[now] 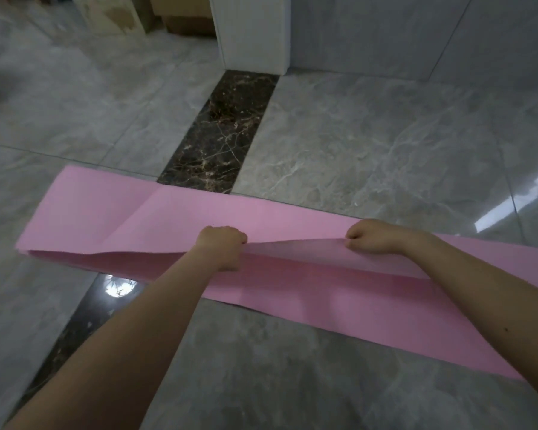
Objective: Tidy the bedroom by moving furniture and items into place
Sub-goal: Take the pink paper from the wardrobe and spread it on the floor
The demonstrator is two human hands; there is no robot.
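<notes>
At the far left, the pink mat (199,218) ends in a folded corner lying flat on the grey tiled floor (370,144), with a crease running slantwise near that end. The mat stretches as a long band across the floor to the right edge of the view, crossing a dark marble strip (227,125) set in the tiles.

Moving right, our left hand (222,246) has its grip clenched on the near edge of the upper layer, lifting it off the layer beneath. Between the hands the edge rises in a shallow arch, so the fold gapes open there.

Further right, our right hand (375,236) also grasps that same upper edge with curled fingers, at about the same height.

We judge the step in hand to be folding or smoothing the mat lengthwise. To do it well, we should keep both hands level and pull gently apart so the slack between them goes taut, then carry the edge over evenly and lay it down in line with the lower edge. The left end deserves care: its slanted crease suggests the layers are not square there, so we should check that corner before pressing the fold flat.

Beyond, a white pillar (252,32) stands at the head of the marble strip.
</notes>
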